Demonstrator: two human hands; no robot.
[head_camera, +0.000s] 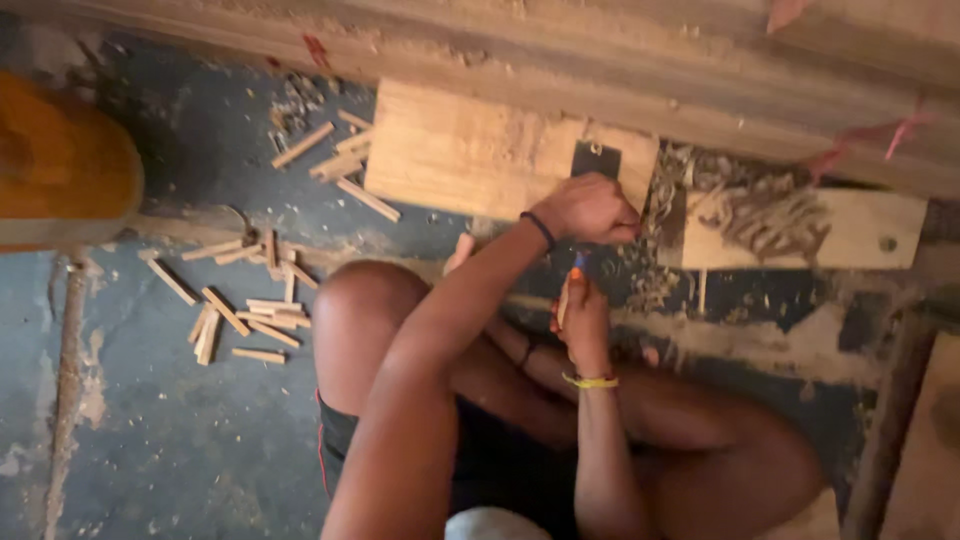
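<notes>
Wooden stick, thin and pale, stands gripped in the right hand above the blue floor. Left hand is fisted at the wooden board; what it holds is hidden. Cut sticks lie well apart.

We see small cut wood sticks scattered on the blue-grey floor toward its left edge, a few more sticks higher up, curled wood shavings heaped on a pale plank at the right, and an orange rounded object at the far left.
</notes>
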